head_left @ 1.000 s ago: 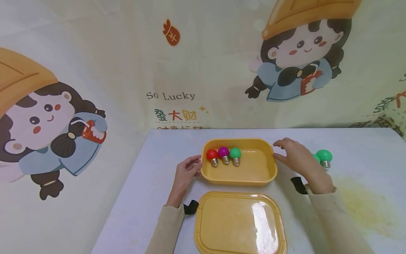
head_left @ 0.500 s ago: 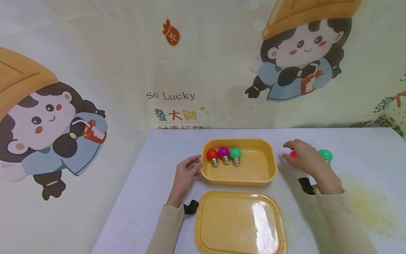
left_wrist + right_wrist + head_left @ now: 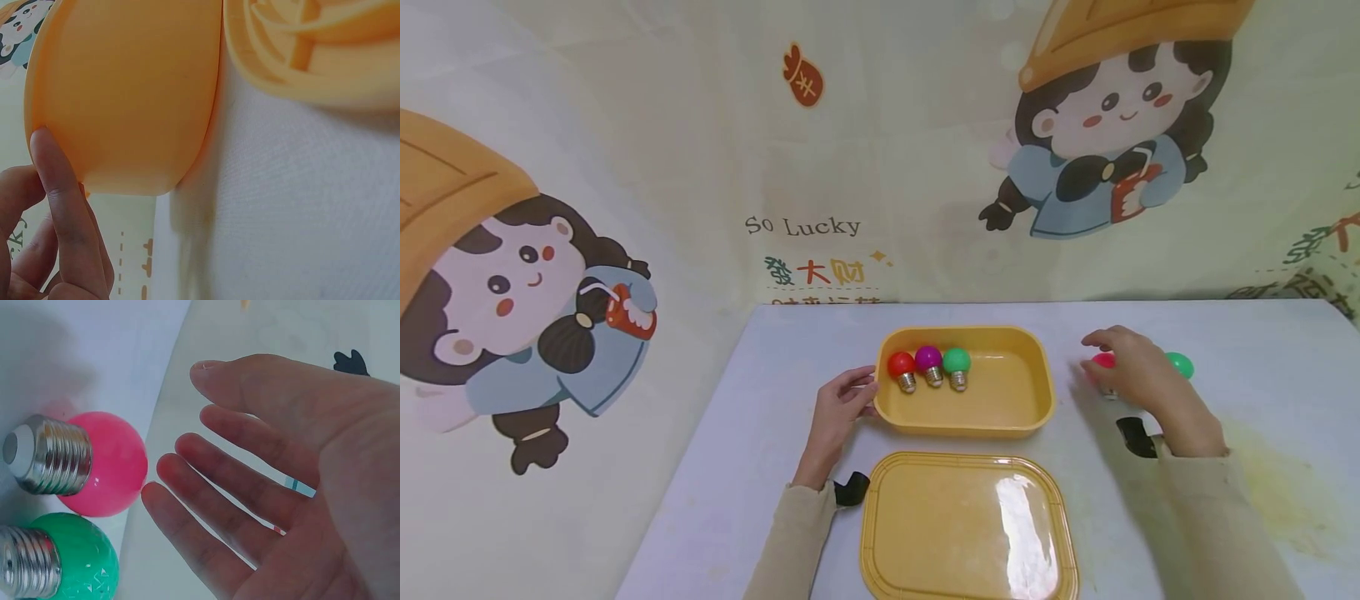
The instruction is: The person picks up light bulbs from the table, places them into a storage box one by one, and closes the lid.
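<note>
A yellow plastic box [image 3: 1007, 400] stands on the table, with a red light bulb [image 3: 901, 365], a purple light bulb [image 3: 928, 358] and a green light bulb [image 3: 957, 362] lying in a row at its left side. My left hand [image 3: 841, 414] touches the box's left end; in the left wrist view a fingertip rests against its outer wall. To the right of the box, my right hand [image 3: 1138, 375] hovers over a pink light bulb [image 3: 115, 465], fingers spread and holding nothing. Beside that bulb lies another green light bulb [image 3: 84, 559]. The hand partly hides both in the head view.
A flat yellow lid [image 3: 940, 533] lies in front of the box, nearer to me. The white table [image 3: 722, 492] ends at a patterned cloth backdrop [image 3: 925, 167]. Black straps sit at both wrists.
My right hand has moved from the box's right end rightward to the loose bulbs, and the pink bulb has come into sight. The left hand and box have stayed put.
</note>
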The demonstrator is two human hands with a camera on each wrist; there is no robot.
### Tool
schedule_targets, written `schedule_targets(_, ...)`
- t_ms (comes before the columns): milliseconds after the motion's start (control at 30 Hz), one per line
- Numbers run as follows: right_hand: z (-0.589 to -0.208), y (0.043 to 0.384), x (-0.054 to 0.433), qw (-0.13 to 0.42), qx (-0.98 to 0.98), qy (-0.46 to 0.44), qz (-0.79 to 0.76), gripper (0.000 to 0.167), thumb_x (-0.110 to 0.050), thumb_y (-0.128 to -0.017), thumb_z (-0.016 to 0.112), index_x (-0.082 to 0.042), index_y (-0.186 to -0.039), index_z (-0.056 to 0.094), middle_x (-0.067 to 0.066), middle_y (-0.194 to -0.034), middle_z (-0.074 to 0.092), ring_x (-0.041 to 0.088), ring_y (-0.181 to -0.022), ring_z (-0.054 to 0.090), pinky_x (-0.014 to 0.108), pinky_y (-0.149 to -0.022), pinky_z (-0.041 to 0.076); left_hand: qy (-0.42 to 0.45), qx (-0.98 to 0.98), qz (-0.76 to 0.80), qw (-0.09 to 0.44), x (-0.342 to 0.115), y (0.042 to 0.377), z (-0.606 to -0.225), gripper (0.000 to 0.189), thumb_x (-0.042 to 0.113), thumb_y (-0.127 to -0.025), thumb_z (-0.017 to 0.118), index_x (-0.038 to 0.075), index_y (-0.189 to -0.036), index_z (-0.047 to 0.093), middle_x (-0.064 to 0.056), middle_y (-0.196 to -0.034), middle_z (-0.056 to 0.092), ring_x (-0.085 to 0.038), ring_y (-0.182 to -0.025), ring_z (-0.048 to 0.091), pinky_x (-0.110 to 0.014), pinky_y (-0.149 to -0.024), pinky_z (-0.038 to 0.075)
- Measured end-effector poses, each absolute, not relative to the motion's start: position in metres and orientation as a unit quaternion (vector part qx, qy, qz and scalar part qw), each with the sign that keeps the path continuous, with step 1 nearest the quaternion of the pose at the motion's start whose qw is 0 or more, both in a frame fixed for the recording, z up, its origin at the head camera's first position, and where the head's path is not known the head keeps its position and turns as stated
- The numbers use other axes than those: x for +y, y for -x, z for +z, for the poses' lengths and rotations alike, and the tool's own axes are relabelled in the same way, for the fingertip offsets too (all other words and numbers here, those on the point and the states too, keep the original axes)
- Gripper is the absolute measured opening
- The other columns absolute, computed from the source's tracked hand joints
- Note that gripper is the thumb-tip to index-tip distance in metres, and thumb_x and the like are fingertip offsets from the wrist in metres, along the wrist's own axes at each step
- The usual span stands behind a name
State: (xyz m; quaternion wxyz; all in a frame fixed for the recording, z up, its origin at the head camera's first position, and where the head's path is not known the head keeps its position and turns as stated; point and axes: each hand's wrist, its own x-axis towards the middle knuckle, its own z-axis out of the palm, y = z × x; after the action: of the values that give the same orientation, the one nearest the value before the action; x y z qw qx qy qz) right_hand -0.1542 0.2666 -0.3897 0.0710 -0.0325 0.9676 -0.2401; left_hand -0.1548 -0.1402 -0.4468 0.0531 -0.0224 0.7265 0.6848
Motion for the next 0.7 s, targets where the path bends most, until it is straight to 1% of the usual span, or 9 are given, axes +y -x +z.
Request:
schedule_targets(300, -0.390, 0.154, 0.274, 0.070, 0.969, 0.039, -0.232, 0.045, -0.014, -0.090, 0.071, 0.010, -0.126, 0.058, 0.036, -0.124, 0.053, 0.052, -0.112, 0.050, 0.064, -0.092, 0.050, 0.022, 0.725, 0.687, 0.052, -0.140, 0.155, -0.447, 0.033, 0.008, -0.094, 0.068, 0.002, -0.126, 0.065, -0.022, -0.117, 0.062, -0.030, -0.087, 0.065, -0.024, -0.067, 0.060)
schedule_targets(467, -0.394, 0.155, 0.278, 0.083, 0.969, 0.029, -0.231, 0.046, -0.013, -0.089, 0.073, 0.010, -0.125, 0.058, 0.036, -0.120, 0.054, 0.050, -0.108, 0.050, 0.061, -0.089, 0.053, 0.025, 0.725, 0.687, 0.056, -0.140, 0.156, -0.447, 0.034, 0.009, -0.094, 0.068, 0.002, -0.127, 0.065, -0.022, -0.118, 0.062, -0.030, -0.088, 0.065, -0.023, -0.068, 0.060)
schedule_targets(700, -0.400, 0.160, 0.282, 0.105, 0.966, 0.020, -0.238, 0.045, -0.011, -0.088, 0.073, 0.012, -0.123, 0.057, 0.034, -0.116, 0.056, 0.046, -0.102, 0.052, 0.057, -0.085, 0.055, 0.026, 0.728, 0.683, 0.057, -0.140, 0.156, -0.448, 0.035, 0.012, -0.094, 0.068, 0.003, -0.128, 0.064, -0.023, -0.120, 0.062, -0.035, -0.091, 0.065, -0.022, -0.067, 0.060)
